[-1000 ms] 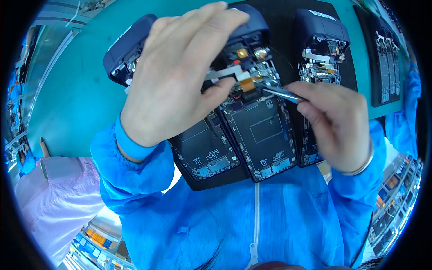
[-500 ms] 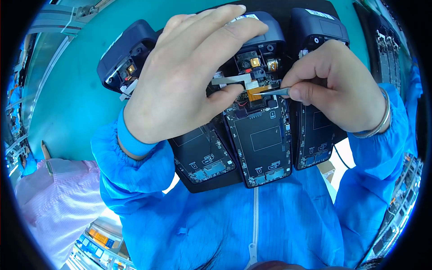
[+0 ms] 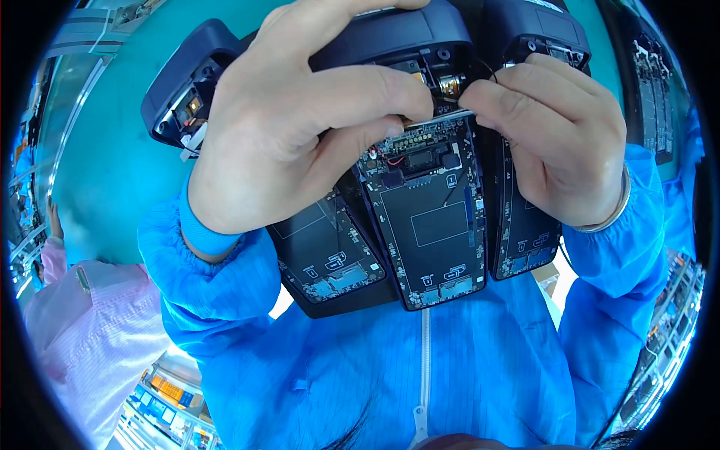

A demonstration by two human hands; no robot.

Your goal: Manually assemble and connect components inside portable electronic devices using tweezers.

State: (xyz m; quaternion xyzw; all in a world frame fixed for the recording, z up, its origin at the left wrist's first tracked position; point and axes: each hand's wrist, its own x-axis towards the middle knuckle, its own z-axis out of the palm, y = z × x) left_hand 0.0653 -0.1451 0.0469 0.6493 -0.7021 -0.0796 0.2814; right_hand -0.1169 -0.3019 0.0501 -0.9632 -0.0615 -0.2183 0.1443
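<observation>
Three opened handheld devices lie side by side, each with a thick dark-blue head and a flat black body with circuit parts. My left hand (image 3: pixel 285 127) reaches over the middle device (image 3: pixel 442 225), thumb and index finger closed at the base of its head. Facing it, my right hand (image 3: pixel 559 139) has its fingers pinched together at the same place. A thin silvery strip (image 3: pixel 450 117) runs between the two sets of fingertips; what each hand grips is hidden. A row of gold contacts (image 3: pixel 416 140) shows just below. The left device (image 3: pixel 326 251) and right device (image 3: pixel 525 244) flank it.
A black pad (image 3: pixel 358 304) lies under the devices on the green tabletop (image 3: pixel 105 165). More dark circuit parts (image 3: pixel 652 97) stand at the far right. At the left are a co-worker's pink garment (image 3: pixel 97 330) and hand (image 3: pixel 55 223).
Both hands have moved to the far side of the middle device, and my left fingers have closed. The tweezers in my right hand and the orange flex strip no longer show clearly. The gold contacts have appeared.
</observation>
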